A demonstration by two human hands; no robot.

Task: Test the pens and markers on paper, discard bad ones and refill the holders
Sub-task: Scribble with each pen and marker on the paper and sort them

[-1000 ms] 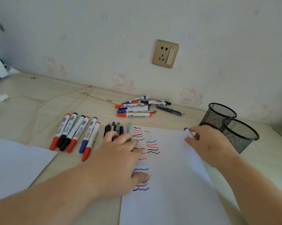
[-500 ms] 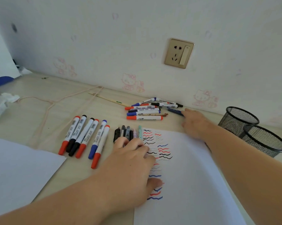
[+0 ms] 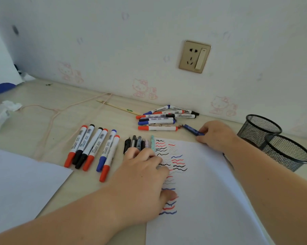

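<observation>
- desk scene from a head-worn camera looking down at two bare forearms over a pale wooden tabletop (image 3: 43, 131).
- the left hand (image 3: 142, 175) lies palm down with fingers spread and straight, pressing on a white sheet of paper (image 3: 211, 200) covered in wavy red, blue and black test lines; it holds nothing.
- the right hand (image 3: 216, 135) is just beyond the far edge of that sheet, fingers curled round a dark blue pen (image 3: 193, 131), whose free end points away to the left.
- half a second ago this hand was only reaching to that pen where it lay; a second ago it was nearer, over the sheet, with a white marker. that suggests one test is finished and the blue pen is next.
- just past the left fingertips sits a short row of thin dark pens (image 3: 136, 142); further left lies a row of six white markers with red, black and blue caps (image 3: 94, 147).
- beyond the right hand, toward the wall, is a loose pile of similar white markers (image 3: 163, 117).
- to the right of the right wrist stand two black wire mesh holders (image 3: 272, 138), touching; no pens show in them, so refilling looks not yet begun.
</observation>
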